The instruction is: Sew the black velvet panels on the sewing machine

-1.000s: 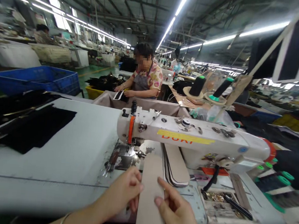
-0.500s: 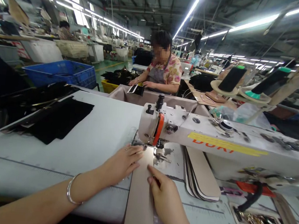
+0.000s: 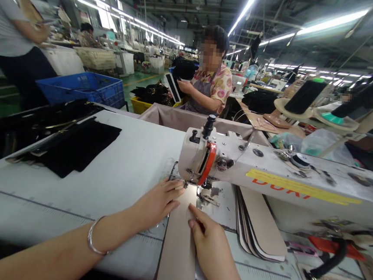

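Observation:
A long beige strip [image 3: 179,244] runs from the table's front edge up under the needle area of a white sewing machine [image 3: 205,154]. My left hand [image 3: 160,201] lies with its fingers stretched flat on the strip's left side, close to the presser foot, and is open. At the strip's right edge, my right hand [image 3: 209,238] has its forefinger and thumb against the material and its other fingers curled, closed on that edge. The strip's far end is hidden by the machine head.
Stacked beige pieces [image 3: 262,225] with rounded ends lie right of the needle. Black pieces [image 3: 78,148] lie on the left. Behind the machine, a co-worker [image 3: 207,81] holds a black-and-white piece. Thread cones [image 3: 304,96] stand at right, a blue crate [image 3: 80,89] at left.
The view has shifted slightly left. The co-worker has lifted the black-and-white piece, and another person has appeared at far left. My hands keep nearly the same place on the strip.

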A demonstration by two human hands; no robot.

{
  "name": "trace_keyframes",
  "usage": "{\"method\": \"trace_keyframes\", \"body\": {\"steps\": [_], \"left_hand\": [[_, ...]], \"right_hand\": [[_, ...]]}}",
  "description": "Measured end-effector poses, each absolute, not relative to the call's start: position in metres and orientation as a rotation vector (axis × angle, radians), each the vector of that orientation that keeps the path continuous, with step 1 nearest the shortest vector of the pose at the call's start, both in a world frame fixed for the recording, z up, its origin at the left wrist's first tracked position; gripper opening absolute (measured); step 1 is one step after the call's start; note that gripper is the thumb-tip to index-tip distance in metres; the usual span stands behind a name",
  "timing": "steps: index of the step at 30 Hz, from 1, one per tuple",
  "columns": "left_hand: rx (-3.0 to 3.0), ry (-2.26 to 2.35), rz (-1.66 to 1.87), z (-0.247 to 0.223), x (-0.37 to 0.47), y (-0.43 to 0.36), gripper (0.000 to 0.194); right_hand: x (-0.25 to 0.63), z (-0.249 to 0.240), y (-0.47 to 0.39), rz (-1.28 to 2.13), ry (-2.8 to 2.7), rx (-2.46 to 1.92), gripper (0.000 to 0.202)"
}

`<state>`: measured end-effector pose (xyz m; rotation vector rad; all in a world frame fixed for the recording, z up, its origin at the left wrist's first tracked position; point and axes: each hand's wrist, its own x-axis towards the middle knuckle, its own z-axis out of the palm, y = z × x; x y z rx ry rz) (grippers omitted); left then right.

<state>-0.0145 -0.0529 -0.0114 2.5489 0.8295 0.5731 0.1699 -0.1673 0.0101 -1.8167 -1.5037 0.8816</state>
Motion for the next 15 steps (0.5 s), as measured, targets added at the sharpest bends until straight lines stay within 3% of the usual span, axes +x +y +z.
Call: {"method": "trace_keyframes", "body": {"steps": [4,8,12,15], "left_hand": [[2.588,0.849,0.576,-0.006,-0.014,-0.055,0.039],[2.560,0.973,0.657,0.000,-0.015,-0.056,0.041],[2.486,0.943,0.654,-0.002,-0.020,-0.055,0.043],[2.454,0.927,0.649,-0.005,-0.022,-0.054,0.045]], "right_hand": [[0.166,0.016,-0.165,0.757,-1.675,-1.897,0.044],[0.162,0.013,-0.166,0.417,-2.011,-2.087,0.047],[0.160,0.003,-0.172,0.017,-2.149,-1.980,0.052],[0.158,-0.001,-0.174,-0.037,-2.134,-1.919,0.055]]}}
